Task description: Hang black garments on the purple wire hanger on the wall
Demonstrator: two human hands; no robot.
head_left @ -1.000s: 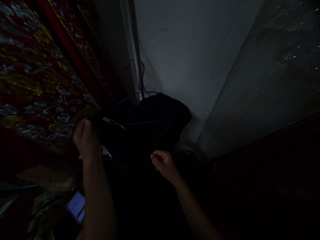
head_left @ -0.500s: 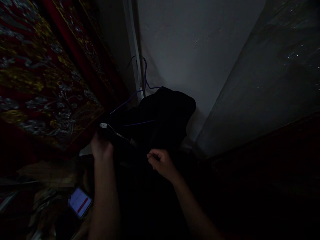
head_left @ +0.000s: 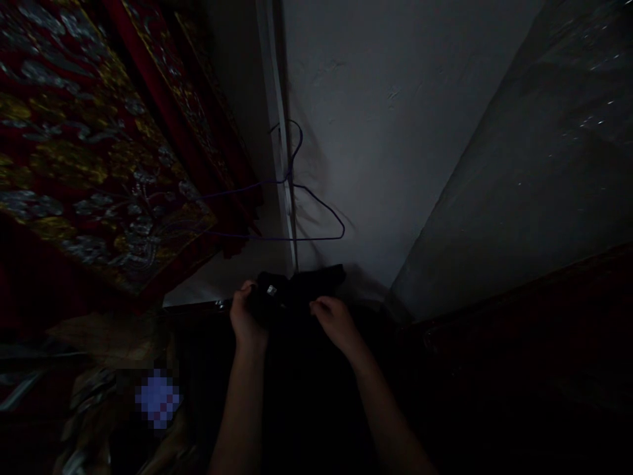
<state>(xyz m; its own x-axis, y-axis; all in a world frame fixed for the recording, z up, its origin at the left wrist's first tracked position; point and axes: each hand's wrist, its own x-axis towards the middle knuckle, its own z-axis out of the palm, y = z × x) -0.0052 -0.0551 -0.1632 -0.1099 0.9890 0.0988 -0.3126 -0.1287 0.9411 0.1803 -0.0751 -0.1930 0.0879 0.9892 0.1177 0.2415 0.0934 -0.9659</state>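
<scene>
A black garment (head_left: 314, 282) with a small pale label is bunched between my hands, its lower part lost in the dark. My left hand (head_left: 247, 313) is closed on its left side, close to the label. On the right, my right hand (head_left: 336, 323) is also closed, with dark cloth at its fingers. Above them a purple wire hanger (head_left: 316, 239) hangs bare by its hook from a narrow pale upright strip (head_left: 281, 99). The garment is apart from the hanger, below its bottom bar.
Red cloth with gold and silver embroidery (head_left: 74, 155) hangs at the left, overlapping the hanger's left end. A pale wall (head_left: 395, 132) rises behind, with shiny plastic sheeting (head_left: 534, 165) at the right. A blurred-out lit screen (head_left: 158, 399) lies at the lower left.
The black garment has come off the purple hanger and dropped below it. My left hand has moved right and down with the cloth. My right hand has barely moved.
</scene>
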